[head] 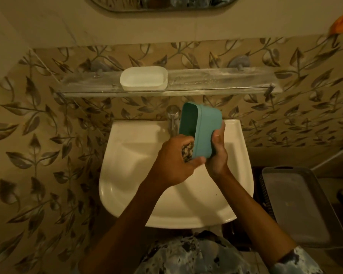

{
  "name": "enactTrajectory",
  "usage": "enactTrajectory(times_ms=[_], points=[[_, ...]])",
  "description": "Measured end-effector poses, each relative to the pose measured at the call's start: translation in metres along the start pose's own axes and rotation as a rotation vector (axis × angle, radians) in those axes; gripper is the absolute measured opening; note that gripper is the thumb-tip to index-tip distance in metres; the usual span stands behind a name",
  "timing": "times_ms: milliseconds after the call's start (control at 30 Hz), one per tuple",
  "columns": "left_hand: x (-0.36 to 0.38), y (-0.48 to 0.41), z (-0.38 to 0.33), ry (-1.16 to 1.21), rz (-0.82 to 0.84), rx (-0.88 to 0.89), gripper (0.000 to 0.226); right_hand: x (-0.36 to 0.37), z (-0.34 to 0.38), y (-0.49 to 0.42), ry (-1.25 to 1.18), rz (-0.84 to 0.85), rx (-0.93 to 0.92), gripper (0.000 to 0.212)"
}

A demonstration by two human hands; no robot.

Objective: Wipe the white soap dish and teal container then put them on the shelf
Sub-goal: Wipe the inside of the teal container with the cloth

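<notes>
Just above the back of the sink (127, 175), the teal container (203, 131) is held tipped on its side, with its open mouth facing left and its dark inside showing. The right hand (218, 155) grips it from the right, the thumb lying up its outer wall and the palm under its lower end. The left hand (172, 161) is curled round a bunched, patterned cloth (187, 153) and presses it against the container's lower rim, the thumb reaching across under its bottom edge. Both forearms come up from the near edge of the sink.

Behind the container stands a metal tap (173, 119) at the sink's back edge, partly hidden by it.

Higher on the wall, the white soap dish (143, 78) sits upright on the glass shelf (216, 84), left of the shelf's middle and close to its front edge. The shelf's surface looks streaked and dusty.

Leaf-patterned tiles (48, 125) cover the wall around sink and shelf. To the right of the sink, lower down, lies a grey tray (297, 206). The bottom edge of a mirror (160, 2) shows at the top.
</notes>
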State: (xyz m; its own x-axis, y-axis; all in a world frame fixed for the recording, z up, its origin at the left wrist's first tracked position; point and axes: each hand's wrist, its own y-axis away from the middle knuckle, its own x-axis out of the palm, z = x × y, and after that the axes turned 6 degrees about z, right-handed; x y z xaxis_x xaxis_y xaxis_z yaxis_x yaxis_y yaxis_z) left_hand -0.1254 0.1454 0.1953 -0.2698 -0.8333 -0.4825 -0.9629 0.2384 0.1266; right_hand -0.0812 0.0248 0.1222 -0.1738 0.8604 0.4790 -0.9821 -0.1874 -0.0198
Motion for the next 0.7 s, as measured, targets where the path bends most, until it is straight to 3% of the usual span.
enactTrajectory(times_ms=[100,167,233,300,433,533,700], points=[[-0.002,-0.002,0.005,-0.485,-0.136,0.132,0.035,-0.011,0.005,0.007,-0.323,0.108,0.118,0.093],[-0.005,-0.004,0.006,-0.721,-0.113,0.206,0.039,-0.019,0.009,0.009,-0.499,0.242,0.227,0.099],[-0.007,-0.005,0.007,-0.812,-0.059,0.282,0.039,-0.025,0.012,0.009,-0.584,0.335,0.307,0.104],[-0.005,-0.005,0.011,-0.836,-0.055,0.355,0.038,-0.027,0.012,0.006,-0.607,0.349,0.34,0.094],[0.006,-0.007,0.02,-0.84,0.103,0.174,0.055,-0.026,0.01,0.005,-0.59,0.286,0.302,0.078],[0.013,-0.007,0.015,-0.692,0.079,0.111,0.059,-0.024,0.011,0.001,-0.586,0.223,0.276,0.083],[0.017,-0.008,-0.008,0.162,-0.115,-0.143,0.033,-0.019,0.009,-0.003,-0.516,0.193,0.25,0.08]])
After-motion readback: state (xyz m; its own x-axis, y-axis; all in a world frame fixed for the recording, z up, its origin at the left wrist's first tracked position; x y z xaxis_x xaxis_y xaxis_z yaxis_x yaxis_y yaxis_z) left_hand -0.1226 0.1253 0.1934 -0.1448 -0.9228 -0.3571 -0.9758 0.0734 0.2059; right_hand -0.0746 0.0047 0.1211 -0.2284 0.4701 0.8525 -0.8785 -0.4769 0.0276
